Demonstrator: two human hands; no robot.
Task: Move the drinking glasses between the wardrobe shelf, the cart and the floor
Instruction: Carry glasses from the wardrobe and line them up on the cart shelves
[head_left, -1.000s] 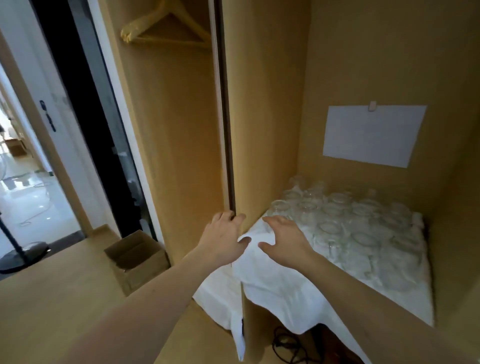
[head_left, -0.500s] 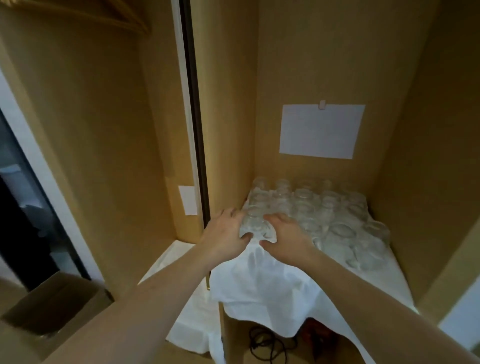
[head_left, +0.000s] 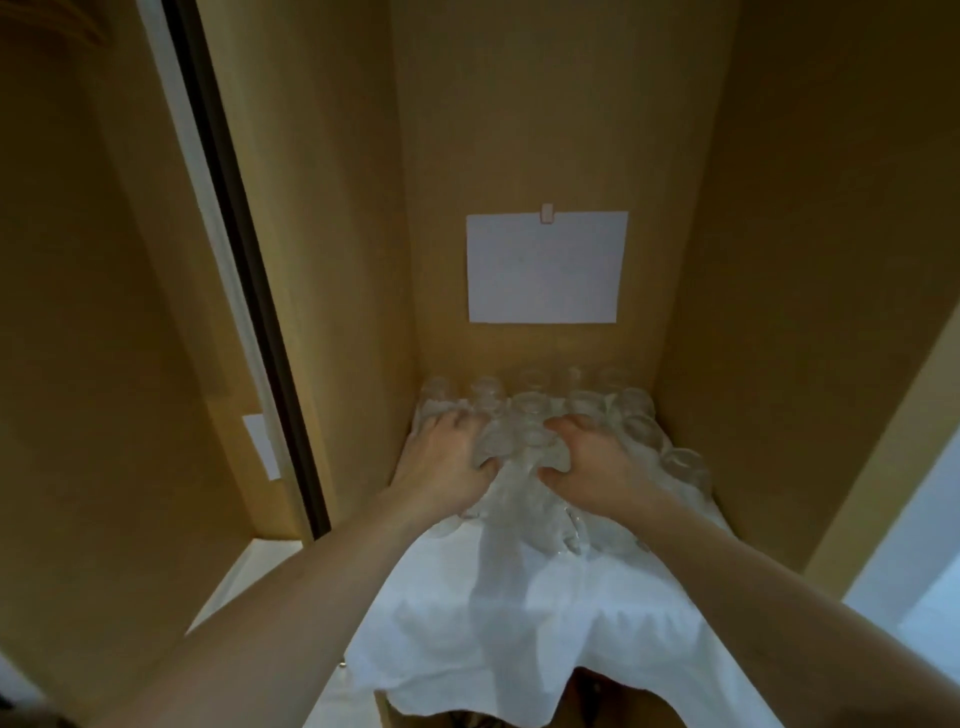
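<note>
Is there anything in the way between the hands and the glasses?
Nothing visible. The left hand and right hand are already among the front glasses on the white cloth. More glasses crowd close behind and beside them.

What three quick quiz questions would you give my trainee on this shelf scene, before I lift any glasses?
1. True or false: the drinking glasses stand on a white cloth that hangs over the shelf's front edge.
2. What is fixed to the back wall above the glasses? A) white paper sheet B) mirror C) hanger
3. Fill in: the left hand and right hand both reach in among the ____.

Key:
1. True.
2. A, the white paper sheet.
3. Glasses; whether either hand grips one cannot be told.
</note>
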